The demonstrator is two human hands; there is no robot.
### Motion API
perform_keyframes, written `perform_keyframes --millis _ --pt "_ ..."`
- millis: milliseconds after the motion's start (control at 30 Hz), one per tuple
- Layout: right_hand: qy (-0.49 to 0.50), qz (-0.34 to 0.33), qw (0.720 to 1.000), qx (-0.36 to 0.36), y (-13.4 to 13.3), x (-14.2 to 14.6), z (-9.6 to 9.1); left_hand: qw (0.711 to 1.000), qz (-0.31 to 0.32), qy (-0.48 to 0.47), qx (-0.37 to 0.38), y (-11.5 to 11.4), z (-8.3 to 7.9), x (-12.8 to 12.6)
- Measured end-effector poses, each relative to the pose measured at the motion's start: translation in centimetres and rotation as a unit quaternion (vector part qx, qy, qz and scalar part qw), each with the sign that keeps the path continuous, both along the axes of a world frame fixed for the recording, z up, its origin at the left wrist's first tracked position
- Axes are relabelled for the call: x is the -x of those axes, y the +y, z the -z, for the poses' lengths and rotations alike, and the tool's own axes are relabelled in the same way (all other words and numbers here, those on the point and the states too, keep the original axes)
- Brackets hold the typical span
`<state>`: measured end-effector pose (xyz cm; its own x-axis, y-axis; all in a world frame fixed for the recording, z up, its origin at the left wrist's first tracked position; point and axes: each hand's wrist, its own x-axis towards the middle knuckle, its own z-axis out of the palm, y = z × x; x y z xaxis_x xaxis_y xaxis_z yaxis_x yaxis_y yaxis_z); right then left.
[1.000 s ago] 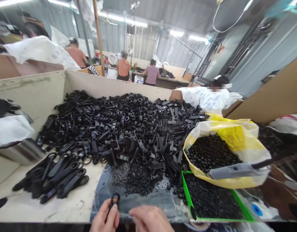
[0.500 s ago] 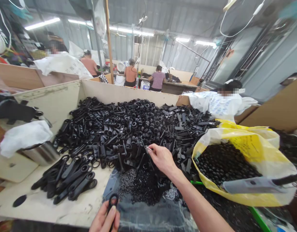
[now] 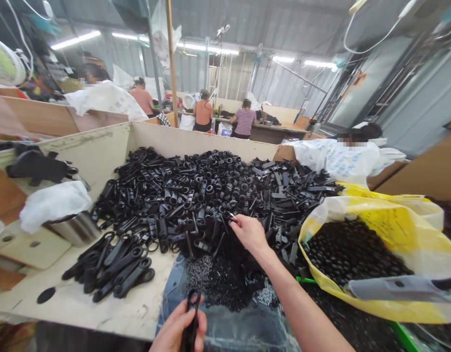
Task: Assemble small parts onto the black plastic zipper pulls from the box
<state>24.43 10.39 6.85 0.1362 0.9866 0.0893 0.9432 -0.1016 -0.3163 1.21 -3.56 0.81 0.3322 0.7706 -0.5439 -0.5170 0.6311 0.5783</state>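
Note:
My left hand (image 3: 176, 330), low at the front, is closed around a black plastic ring-ended handle (image 3: 190, 322), its ring upward. Farther forward, my right hand (image 3: 250, 235) pinches a small thin piece with a bright silvery end (image 3: 233, 216); its kind is too small to make out. That hand is over the near side of a big heap of black plastic parts (image 3: 188, 188). Below it lie small grey metal pieces (image 3: 198, 274), tiny black pieces (image 3: 225, 288) and silvery screw-like pieces (image 3: 265, 294) on blue denim cloth (image 3: 243, 322).
Ring-ended black handles (image 3: 126, 266) are piled at left, near a metal cup (image 3: 76, 227) topped with white cloth. At right stands a yellow-white bag (image 3: 394, 205) of round black pieces, with a grey power tool (image 3: 390, 287) across it. Several people sit beyond the partition (image 3: 210, 136).
My left hand has moved a little right with the black handle, which shows more upright. My right hand stays over the heap, still pinching the small piece. The camera view has shifted slightly.

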Motion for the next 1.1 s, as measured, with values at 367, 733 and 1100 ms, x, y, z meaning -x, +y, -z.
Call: perform_keyframes --millis 367,733,1100 --pt "0.146 -0.005 0.97 -0.194 -8.3 -3.2 1.4 0.993 0.027 -0.089 0.069 -0.6 -1.7 -1.0" --pt "0.135 -0.335 0.859 -0.363 -17.5 4.6 3.0 0.98 0.039 -0.162 0.109 -1.2 -3.5 -2.6" --pt "0.057 -0.343 0.845 -0.406 -18.0 5.2 3.0 0.99 -0.037 -0.107 0.088 -2.6 -1.1 -3.4"
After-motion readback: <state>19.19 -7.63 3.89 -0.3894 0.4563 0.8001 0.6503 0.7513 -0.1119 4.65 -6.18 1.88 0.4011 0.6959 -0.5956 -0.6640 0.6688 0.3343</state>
